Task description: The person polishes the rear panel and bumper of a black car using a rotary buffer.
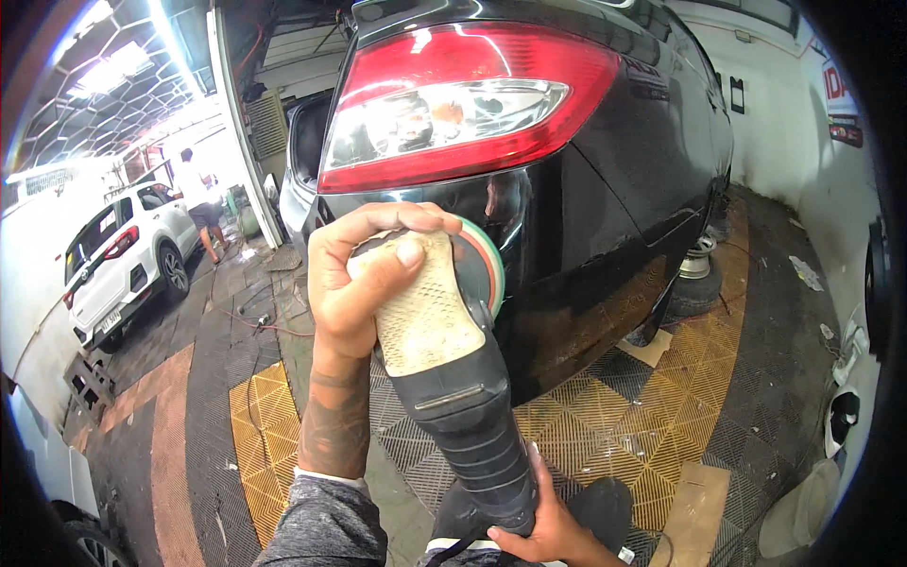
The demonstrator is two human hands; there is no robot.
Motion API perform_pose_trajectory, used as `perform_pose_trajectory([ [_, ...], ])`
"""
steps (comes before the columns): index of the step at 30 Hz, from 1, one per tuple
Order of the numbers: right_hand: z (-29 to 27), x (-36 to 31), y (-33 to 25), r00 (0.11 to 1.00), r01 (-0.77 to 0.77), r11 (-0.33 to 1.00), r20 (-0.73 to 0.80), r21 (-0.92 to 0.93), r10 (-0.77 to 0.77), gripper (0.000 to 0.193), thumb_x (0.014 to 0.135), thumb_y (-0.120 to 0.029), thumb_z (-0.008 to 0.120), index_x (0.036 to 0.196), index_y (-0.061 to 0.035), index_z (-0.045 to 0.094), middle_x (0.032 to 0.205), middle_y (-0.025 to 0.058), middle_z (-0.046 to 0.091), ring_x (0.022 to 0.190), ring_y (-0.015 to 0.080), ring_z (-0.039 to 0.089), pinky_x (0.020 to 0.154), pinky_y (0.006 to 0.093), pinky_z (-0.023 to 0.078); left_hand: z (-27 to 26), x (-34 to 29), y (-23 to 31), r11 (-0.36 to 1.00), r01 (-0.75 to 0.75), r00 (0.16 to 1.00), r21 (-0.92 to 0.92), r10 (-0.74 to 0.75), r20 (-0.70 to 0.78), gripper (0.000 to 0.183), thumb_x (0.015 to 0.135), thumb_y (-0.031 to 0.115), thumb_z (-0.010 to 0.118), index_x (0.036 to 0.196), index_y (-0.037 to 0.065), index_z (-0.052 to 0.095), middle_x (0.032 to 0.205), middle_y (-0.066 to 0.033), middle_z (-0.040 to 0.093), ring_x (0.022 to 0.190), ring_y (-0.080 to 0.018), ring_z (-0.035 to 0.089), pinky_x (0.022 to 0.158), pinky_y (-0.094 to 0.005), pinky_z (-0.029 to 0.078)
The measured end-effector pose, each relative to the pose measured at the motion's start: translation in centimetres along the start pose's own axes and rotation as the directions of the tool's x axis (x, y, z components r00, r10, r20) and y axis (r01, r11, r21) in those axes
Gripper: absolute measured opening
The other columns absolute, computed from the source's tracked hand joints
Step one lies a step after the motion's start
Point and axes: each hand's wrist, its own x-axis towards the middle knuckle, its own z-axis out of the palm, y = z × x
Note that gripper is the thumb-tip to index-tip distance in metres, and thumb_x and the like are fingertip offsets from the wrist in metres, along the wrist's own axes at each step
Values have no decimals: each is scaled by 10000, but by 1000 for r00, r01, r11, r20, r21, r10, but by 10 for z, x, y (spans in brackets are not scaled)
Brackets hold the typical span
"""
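Car polisher [453,392] is at the black car's rear bumper [576,250] corner, below the red-and-clear taillight [463,104]; left hand [359,274] clasps its cream-topped head [425,317], right hand [548,524] grips the handle's [482,463] lower end.

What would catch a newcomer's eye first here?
Probably the big red-and-clear tail light of the black car, at the upper middle. Just below it, the left hand grasps the head of a cream-and-black polisher, and the right hand holds its handle end near the bottom. Farther off at left stands a white SUV, a person beside it.
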Motion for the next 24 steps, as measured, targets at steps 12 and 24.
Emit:
perform_pose_trajectory([
  [12,-2,6,7,992,-73,965,118,251,44,1083,776,-184,770,1571,-13,55,1518,317,311,1413,394,344,1134,453,302,-4,-13,4,999,-47,989,-22,43,-142,313,778,110,617,1019,-87,648,1003,-275,663,862,-333,677,812,-410,561],
  [24,-31,-3,36,985,-35,985,171,166,6,1143,806,-206,780,1520,73,-69,1497,283,326,1381,325,381,1153,438,271,42,-1,-2,990,-47,995,133,58,-86,296,782,126,636,999,-73,659,992,-256,680,840,-313,687,792,-397,555],
])
